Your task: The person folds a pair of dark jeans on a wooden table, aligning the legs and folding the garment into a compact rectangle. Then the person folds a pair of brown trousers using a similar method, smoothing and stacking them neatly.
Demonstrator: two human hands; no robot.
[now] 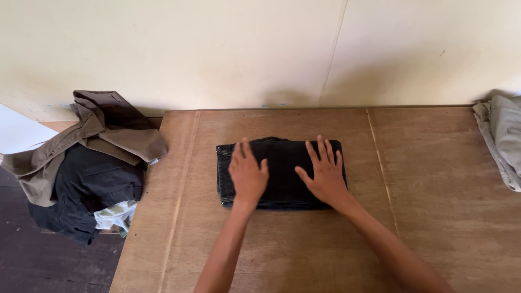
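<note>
Setting: I look down on a plywood tabletop (pixel 304 249) pushed against a pale cream wall (pixel 244 49), with dark floor showing past its left edge.

Item 1: folded dark jeans (pixel 282 163), a compact rectangle lying a little left of the tabletop's middle, nearer the far edge than the near one, waistband seams visible at its left end.

Item 2: left hand (pixel 248 174), flat and fully spread, palm down on the left half of the jeans. It grasps nothing; it only presses.

Item 3: right hand (pixel 325 173), likewise flat, fingers fanned toward the wall, palm on the right half of the jeans, gripping nothing.

Item 4: heap of clothes (pixel 92 163) off the left edge of the tabletop: a brown-khaki shirt over a black garment, with a pale scrap beneath. What it rests on I cannot tell.

Item 5: grey-green garment (pixel 502 138) at the far right corner, partly out of view.

Step in hand, as I judge it: the fold looks complete and both palms are smoothing or flattening the bundle. A following move would call for the fingers to get under the bundle's edges and lift it level, so the layers do not slide apart.
</note>
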